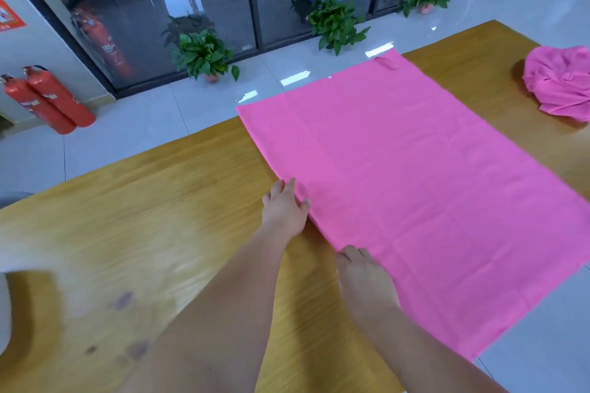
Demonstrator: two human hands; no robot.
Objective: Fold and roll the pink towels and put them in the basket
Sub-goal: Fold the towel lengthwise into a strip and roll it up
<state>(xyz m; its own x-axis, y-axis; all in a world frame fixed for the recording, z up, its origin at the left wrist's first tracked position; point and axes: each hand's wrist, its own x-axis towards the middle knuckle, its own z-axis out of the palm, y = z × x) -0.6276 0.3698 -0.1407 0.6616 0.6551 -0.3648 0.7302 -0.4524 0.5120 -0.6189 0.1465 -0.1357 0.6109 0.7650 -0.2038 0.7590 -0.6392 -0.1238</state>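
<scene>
Head view showed the pink towel (415,185) spread flat and nearly smooth on the desk (159,217), filling the middle and the 3 o'clock side of the picture. Its far edge reached the desk's far rim, and its near right side seemed to run to the desk's edge or a little over it. The left hand (285,210) lay at the towel's left edge with its fingers fairly straight and a little spread, the tips touching the cloth. The right hand (364,274) sat at the near left corner, toward 6 o'clock, with its fingertips on the edge; whether they pinched the cloth or only pressed it could not be told. The step looked like the start of the first fold. To do it well, both hands would need a firm hold of that left edge, lifting it evenly and carrying it across toward 3 o'clock so that the corners met square and no crease was trapped. The side near the desk's rim might slip if the cloth were dragged. A second crumpled pink towel (562,83) lay well apart at 2 o'clock, out of the fold's way. No basket was visible. Beyond the desk stood two fire extinguishers (48,99) at 9 o'clock and potted plants (204,54) by a glass wall at 12 o'clock.
</scene>
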